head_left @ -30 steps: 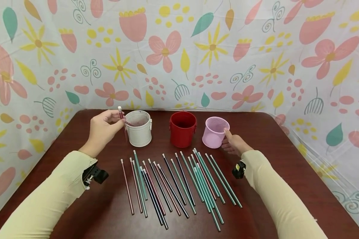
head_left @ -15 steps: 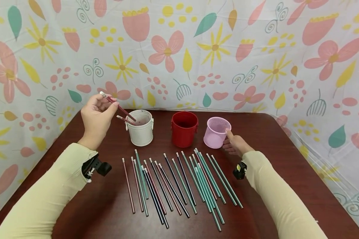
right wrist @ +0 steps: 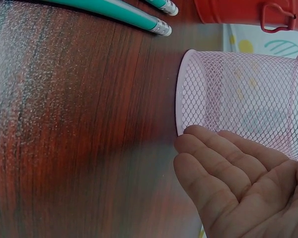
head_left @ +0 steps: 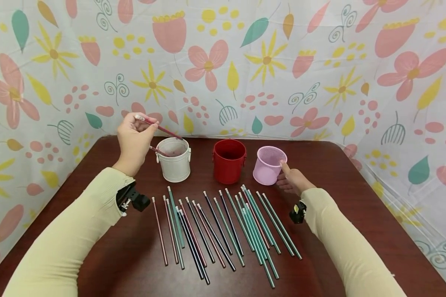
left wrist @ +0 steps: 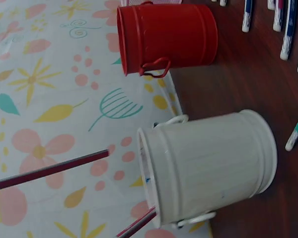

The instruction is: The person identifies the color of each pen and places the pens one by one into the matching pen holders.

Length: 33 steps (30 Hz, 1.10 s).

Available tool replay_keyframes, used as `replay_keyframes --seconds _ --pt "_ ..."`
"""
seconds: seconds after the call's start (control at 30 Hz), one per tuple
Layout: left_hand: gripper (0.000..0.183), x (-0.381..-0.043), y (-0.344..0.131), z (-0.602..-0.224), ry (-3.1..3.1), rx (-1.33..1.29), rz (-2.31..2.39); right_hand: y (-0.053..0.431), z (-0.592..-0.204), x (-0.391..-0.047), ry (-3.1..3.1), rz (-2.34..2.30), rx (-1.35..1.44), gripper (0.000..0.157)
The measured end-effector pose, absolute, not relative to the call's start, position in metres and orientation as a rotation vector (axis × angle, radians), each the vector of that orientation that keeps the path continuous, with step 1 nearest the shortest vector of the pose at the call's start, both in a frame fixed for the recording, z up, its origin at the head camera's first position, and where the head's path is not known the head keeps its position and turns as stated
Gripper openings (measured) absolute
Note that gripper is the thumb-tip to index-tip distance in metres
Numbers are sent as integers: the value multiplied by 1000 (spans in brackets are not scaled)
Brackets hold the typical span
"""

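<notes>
Between thumb and fingers, my left hand [head_left: 134, 138] pinches a dark red pencil [head_left: 167, 131] near its white eraser end. The pencil slants down to the right, its far end over the mouth of a white bucket [head_left: 175, 170]. In the left wrist view that end [left wrist: 102, 155] stands apart from the bucket. A second red pencil [head_left: 158, 152] leans inside the bucket, sticking out over its left rim. My right hand [head_left: 292, 178] rests against a pink mesh cup [head_left: 265, 173], thumb at the rim; the right wrist view shows its fingers [right wrist: 223, 168] extended alongside the mesh.
A red bucket [head_left: 228, 169] stands between the white bucket and the pink cup. Red, dark blue and green pencils [head_left: 197, 231] lie spread on the brown table [head_left: 115, 247], erasers pointing away. A flowered cloth [head_left: 223, 74] hangs behind the table.
My left hand rose from the white bucket's left side, and its pencil went from upright to slanting. It then shifted right, bringing the pencil's end across the mouth. My right hand stayed put.
</notes>
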<state>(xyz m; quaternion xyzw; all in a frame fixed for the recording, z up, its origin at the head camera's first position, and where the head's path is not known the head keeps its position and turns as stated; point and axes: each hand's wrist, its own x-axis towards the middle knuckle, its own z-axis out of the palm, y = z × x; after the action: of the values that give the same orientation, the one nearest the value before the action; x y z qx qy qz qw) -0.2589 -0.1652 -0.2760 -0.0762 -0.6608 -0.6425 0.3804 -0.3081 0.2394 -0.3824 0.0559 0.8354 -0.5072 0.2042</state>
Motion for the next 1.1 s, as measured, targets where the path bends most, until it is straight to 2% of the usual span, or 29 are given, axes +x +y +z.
replay_keyframes --seconds 0.9,1.1 --pt "19 -270 -183 -323 -2035 126 -1754 239 -384 -307 2354 -1412 164 90" --pt "7 -269 -189 -333 -2079 121 -1652 239 -385 -308 2348 -1416 158 89"
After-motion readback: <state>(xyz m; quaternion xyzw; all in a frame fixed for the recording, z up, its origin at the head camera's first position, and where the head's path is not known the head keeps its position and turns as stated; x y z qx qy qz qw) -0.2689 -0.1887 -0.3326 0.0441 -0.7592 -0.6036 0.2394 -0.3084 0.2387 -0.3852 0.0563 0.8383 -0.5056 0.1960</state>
